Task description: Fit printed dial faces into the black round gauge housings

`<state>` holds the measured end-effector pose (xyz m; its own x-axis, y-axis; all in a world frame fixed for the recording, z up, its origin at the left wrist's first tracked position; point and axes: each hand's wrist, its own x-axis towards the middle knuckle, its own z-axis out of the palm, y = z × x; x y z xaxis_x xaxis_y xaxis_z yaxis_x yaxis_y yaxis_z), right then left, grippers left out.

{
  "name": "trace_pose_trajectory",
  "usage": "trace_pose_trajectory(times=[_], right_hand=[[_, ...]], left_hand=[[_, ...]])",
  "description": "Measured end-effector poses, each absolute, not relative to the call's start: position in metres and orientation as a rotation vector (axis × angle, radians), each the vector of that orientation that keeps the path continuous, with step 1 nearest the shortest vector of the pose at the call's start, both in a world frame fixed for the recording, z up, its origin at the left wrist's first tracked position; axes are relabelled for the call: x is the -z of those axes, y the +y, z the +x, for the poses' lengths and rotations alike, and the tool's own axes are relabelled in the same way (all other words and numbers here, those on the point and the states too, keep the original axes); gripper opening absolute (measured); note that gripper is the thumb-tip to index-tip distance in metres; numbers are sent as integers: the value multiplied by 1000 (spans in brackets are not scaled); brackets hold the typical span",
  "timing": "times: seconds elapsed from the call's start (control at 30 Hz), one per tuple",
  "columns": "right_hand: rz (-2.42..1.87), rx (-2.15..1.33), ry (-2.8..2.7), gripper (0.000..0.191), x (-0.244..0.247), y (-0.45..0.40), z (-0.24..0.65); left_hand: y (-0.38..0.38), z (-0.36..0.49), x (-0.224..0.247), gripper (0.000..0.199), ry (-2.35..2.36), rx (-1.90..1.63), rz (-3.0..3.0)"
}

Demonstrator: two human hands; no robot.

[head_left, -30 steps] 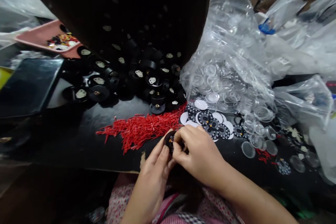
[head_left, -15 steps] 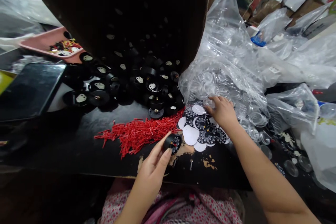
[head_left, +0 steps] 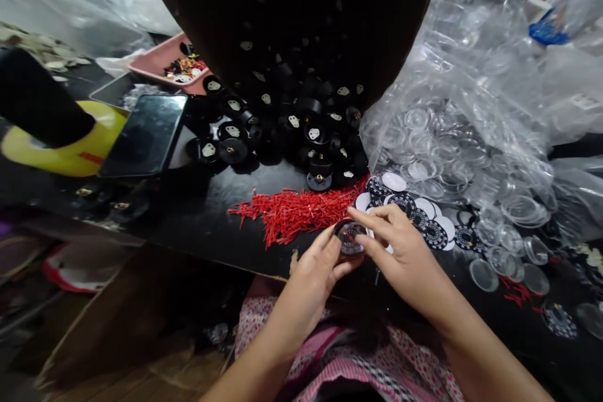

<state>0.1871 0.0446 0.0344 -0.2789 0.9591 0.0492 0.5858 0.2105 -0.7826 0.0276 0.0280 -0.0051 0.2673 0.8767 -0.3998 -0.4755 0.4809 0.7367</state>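
Note:
Both hands meet over the front edge of the black table (head_left: 198, 220). My left hand (head_left: 313, 273) grips a small round black dial unit (head_left: 349, 237) from the left. My right hand (head_left: 400, 248) holds the same unit from the right, fingers on its clear front cover. Just behind the hands lies a heap of thin red needles (head_left: 296, 213). A cluster of round printed dial faces (head_left: 424, 220), black and white, lies to the right of that heap.
A pile of black round housings (head_left: 287, 132) spills from a dark sack at the back. A clear plastic bag of transparent covers (head_left: 452, 132) sits on the right, with loose covers (head_left: 504, 257) beside it. A dark tablet (head_left: 146, 135), yellow tape roll (head_left: 61, 147) and pink tray (head_left: 174, 66) lie left.
My right hand came back from the bag of clear covers to the dial unit in my left hand. The view shifted left.

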Motion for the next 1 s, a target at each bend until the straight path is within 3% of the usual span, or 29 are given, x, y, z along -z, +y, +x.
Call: trace_pose_trajectory(times=[0.2,0.3,0.43,0.67,0.87,1.0], right_hand=[[-1458,-844,-2024,26,-35,48,178],[-1551,-619,-2029,40,-36,49,172],[-1529,-437,-2062,41,-34,46,164],[-1524,-780,-1892,38,-30,48,166],[-1509,-578,-1920,40,-27,46,161],[-1474,-685,-1834,40,-23,51,156]], left_hand=[[19,26,5,43,988,-944,783],[12,26,6,45,950,-902,935],[8,25,7,47,947,-875,1009],[9,22,-2,45,1017,-856,1077],[6,23,0,39,1098,-857,1200],[7,24,0,36,1172,-902,1183]])
